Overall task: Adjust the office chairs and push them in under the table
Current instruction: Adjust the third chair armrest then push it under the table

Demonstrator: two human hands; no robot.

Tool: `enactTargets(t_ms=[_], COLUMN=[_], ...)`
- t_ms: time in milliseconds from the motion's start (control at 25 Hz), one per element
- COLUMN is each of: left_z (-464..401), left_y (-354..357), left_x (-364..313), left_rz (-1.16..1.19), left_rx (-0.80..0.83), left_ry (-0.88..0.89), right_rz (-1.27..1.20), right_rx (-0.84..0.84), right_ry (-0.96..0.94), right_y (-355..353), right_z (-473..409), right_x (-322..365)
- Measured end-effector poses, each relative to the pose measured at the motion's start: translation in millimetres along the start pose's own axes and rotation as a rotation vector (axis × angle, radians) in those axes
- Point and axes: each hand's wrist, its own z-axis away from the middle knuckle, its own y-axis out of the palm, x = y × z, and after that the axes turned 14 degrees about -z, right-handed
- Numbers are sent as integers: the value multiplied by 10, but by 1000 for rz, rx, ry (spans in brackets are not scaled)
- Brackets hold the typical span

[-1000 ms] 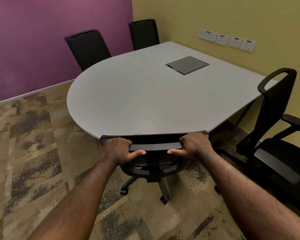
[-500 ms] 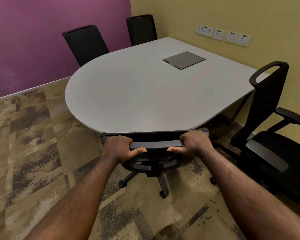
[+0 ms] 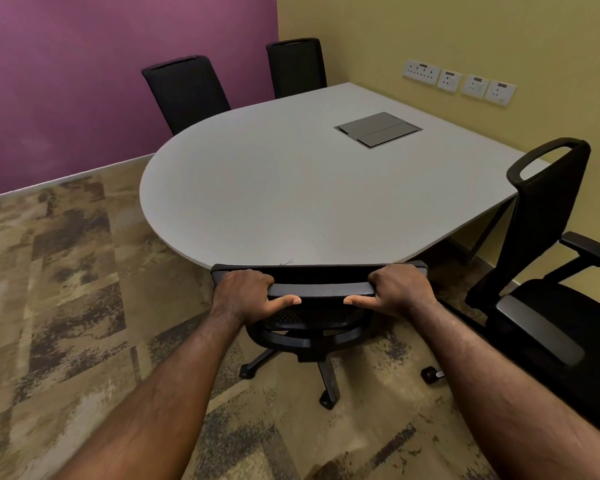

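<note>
A black office chair (image 3: pixel 321 289) stands right in front of me, its backrest top against the curved near edge of the grey table (image 3: pixel 291 188). My left hand (image 3: pixel 248 294) grips the left end of the backrest's top bar and my right hand (image 3: pixel 397 289) grips the right end, thumbs pointing inward. The chair's seat is hidden under the table; its wheeled base shows below. A second black chair with armrests (image 3: pixel 548 271) stands away from the table at the right, turned sideways.
Two more black chairs (image 3: pixel 187 91) (image 3: pixel 297 65) sit tucked in at the table's far side by the purple wall. A grey cable box lid (image 3: pixel 378 129) is set in the tabletop. Wall sockets (image 3: pixel 458 81) line the yellow wall. Patterned carpet (image 3: pixel 66 289) lies to my left.
Both hands keep the same grip on the chair's backrest. The chair stays at the table edge; my view has shifted slightly, rising then dropping back.
</note>
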Motion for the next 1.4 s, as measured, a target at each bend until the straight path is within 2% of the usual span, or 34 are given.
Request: enactTargets(t_ms=[640, 1400], left_z=[-587, -736], left_y=[149, 58], left_x=[-129, -585], left_rz=[23, 5], left_rx=[-23, -14], left_ry=[-10, -97], right_rz=[8, 15], right_rx=[2, 12], right_ry=[-31, -139], right_y=[-2, -83], right_z=[-434, -607], right_x=[-535, -1101])
